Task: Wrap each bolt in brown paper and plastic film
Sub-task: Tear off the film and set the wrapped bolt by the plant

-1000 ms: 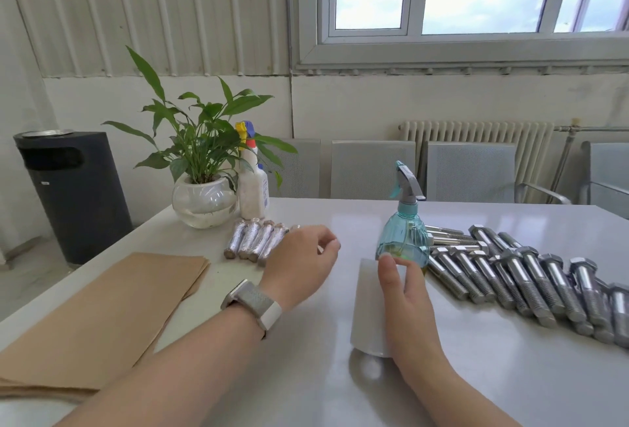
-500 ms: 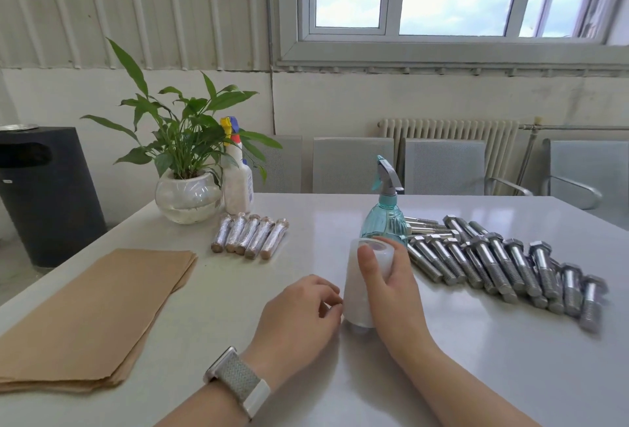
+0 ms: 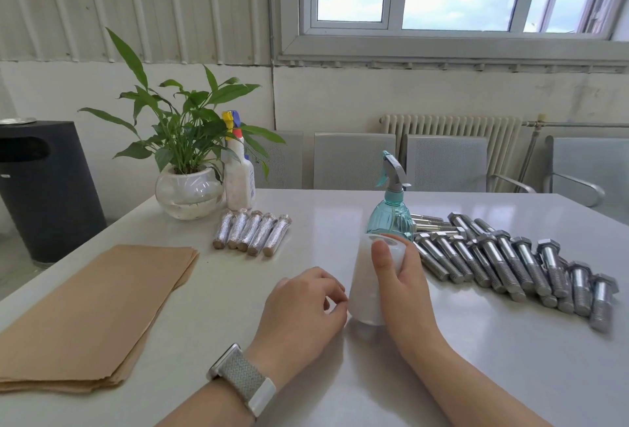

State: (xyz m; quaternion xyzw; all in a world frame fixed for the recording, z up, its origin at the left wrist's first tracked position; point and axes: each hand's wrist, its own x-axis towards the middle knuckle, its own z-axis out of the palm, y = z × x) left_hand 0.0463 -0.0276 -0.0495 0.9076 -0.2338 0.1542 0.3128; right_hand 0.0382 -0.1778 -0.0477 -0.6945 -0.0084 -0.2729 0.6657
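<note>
Near the table's [image 3: 476, 375] front edge, the right hand [image 3: 401, 283] had stood the plastic film roll [image 3: 366, 290] upright and gripped it; the left hand's [image 3: 299, 304] curled fingertips picked at its side, probably seeking the film's loose end.

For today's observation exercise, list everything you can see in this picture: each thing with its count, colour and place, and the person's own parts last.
wrapped bolts: five, silvery film, row beside plant.
bare bolts: many, steel grey, table right.
brown paper sheets: one stack, table left.
plastic film roll: one, white, upright, table centre.
spray bottle: one, teal, behind roll.
white spray bottle: one, beside plant.
potted plant: one, green, white bowl.
bin: one, black, floor left.
chairs: grey, behind table.
radiator: one, white, wall.
table: one, grey.
left hand: fingertips at roll, watch on wrist.
right hand: grips roll.
</note>
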